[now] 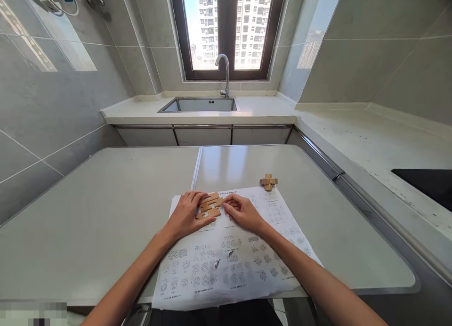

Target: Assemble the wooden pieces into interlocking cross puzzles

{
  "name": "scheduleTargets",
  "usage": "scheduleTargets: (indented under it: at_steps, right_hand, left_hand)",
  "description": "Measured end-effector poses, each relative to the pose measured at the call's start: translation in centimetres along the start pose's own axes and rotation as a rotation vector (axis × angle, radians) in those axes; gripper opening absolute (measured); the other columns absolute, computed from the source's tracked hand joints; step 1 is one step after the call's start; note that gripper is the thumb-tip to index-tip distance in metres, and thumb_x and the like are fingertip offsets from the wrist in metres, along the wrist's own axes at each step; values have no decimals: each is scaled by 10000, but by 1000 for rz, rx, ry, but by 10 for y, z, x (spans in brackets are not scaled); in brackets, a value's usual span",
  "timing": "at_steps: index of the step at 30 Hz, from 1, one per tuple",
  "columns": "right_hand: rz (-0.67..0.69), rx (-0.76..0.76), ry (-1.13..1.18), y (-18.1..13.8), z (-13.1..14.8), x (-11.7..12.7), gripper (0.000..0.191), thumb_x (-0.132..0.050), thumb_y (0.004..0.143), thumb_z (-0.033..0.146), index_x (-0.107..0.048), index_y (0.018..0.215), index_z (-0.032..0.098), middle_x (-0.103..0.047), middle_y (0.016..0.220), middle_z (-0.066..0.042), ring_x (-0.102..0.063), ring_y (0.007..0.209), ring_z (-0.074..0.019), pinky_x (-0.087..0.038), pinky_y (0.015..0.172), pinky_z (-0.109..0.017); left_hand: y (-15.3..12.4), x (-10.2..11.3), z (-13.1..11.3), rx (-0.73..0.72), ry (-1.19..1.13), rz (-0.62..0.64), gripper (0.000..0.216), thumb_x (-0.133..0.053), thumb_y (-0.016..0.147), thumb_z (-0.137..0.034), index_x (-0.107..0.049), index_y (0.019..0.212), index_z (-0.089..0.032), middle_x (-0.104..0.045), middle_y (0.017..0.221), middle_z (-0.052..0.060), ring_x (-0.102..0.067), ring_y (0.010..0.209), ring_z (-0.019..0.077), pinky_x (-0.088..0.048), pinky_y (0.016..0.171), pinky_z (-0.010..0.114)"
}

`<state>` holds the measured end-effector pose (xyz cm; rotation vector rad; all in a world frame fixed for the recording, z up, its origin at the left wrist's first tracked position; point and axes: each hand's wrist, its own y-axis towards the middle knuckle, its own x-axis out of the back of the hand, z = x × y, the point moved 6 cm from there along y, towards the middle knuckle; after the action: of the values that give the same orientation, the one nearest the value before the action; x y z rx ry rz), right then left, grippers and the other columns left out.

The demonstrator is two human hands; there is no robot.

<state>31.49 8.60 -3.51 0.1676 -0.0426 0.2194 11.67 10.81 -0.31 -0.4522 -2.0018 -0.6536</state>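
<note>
Several flat, notched wooden puzzle pieces (211, 204) lie in rows on a large printed sheet (243, 274). My left hand (187, 212) brackets their left side, fingertips at the top piece and thumb along the bottom one. At their right end, my right hand (242, 211) has its fingers curled, thumb and index finger pinching the end of one piece. Its other fingers are tucked under, so anything in the palm is hidden. Beyond the sheet's top right edge sits an assembled wooden cross-shaped puzzle (268, 182), apart from both hands.
The sheet, covered in small diagrams, lies on a pale table (88, 222) with a seam. Behind the table, a counter (268, 107) carries a sink (205, 104) and a faucet (226, 74) below a window. A black panel (427, 182) is on the right counter.
</note>
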Motion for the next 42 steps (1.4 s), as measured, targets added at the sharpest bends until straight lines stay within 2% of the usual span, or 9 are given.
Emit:
scheduleTargets:
  at_steps: [4, 7, 9, 12, 17, 21, 29, 35, 42]
  right_hand:
    - [-147, 56, -126, 4, -1, 11, 227, -621, 976, 424, -679, 936, 208, -653, 738, -3, -567, 632, -157, -448, 607, -286]
    - [-188, 104, -269, 6, -1, 16, 177, -613, 973, 360, -686, 910, 211, -649, 719, 2, -550, 623, -159, -428, 592, -287]
    - [-160, 147, -357, 6, 3, 15, 115, -620, 960, 298, -686, 914, 217, -652, 737, 5, -553, 643, -159, -433, 609, -288]
    - [-94, 252, -478, 3, 13, 9, 13, -671, 918, 228, -682, 923, 230, -672, 832, -11, -605, 794, -188, -483, 736, -315]
    - [63, 357, -585, -3, 21, -5, 194, -815, 851, 266, -684, 993, 257, -681, 1002, -44, -601, 1022, -243, -512, 903, -379]
    - [100, 359, -640, -3, 16, -5, 292, -885, 812, 342, -684, 1008, 262, -652, 1037, -56, -589, 1045, -259, -526, 891, -395]
    - [93, 366, -697, -3, 11, 1, 364, -935, 765, 379, -704, 1019, 259, -624, 1028, -62, -585, 1040, -271, -537, 866, -409]
    - [117, 326, -664, -4, 8, -2, 322, -918, 787, 399, -702, 973, 250, -626, 1012, -60, -582, 1039, -265, -541, 876, -410]
    - [115, 301, -665, -8, 5, 0, 299, -916, 794, 388, -694, 941, 253, -640, 1021, -69, -574, 1034, -277, -530, 877, -434]
  left_hand:
    - [20, -15, -7, 22, -62, 1, 742, -822, 734, -664, -601, 1281, -214, -641, 1249, 139, -592, 1165, 352, -484, 1021, 521]
    - [32, -21, 1, 71, -114, -21, 612, -739, 819, -674, -632, 1199, -206, -668, 1142, 110, -617, 1086, 318, -487, 980, 487]
    - [37, -23, 9, 102, -129, -35, 465, -628, 926, -633, -659, 1088, -199, -677, 1023, 83, -631, 979, 278, -481, 941, 457]
    - [37, -25, 19, 101, -101, -51, 413, -570, 977, -598, -654, 924, -197, -665, 911, 59, -618, 864, 241, -465, 882, 421]
    - [30, -26, 18, 47, -85, -58, 411, -580, 987, -564, -614, 789, -206, -662, 853, 47, -608, 874, 239, -443, 862, 396]
    - [29, -20, 13, 54, -128, -43, 391, -556, 1004, -527, -616, 786, -207, -670, 821, 42, -605, 828, 228, -445, 821, 370]
    - [27, -11, 17, 229, -394, -47, 417, -469, 1036, -559, -659, 917, -208, -655, 739, -9, -548, 654, 159, -411, 631, 278]
    - [26, -13, 26, 277, -440, -90, 412, -432, 1052, -546, -616, 890, -215, -605, 717, -26, -525, 638, 149, -406, 625, 264]
    - [26, -15, 19, 299, -449, -88, 432, -421, 1051, -572, -626, 910, -218, -634, 745, -18, -557, 671, 162, -425, 673, 278]
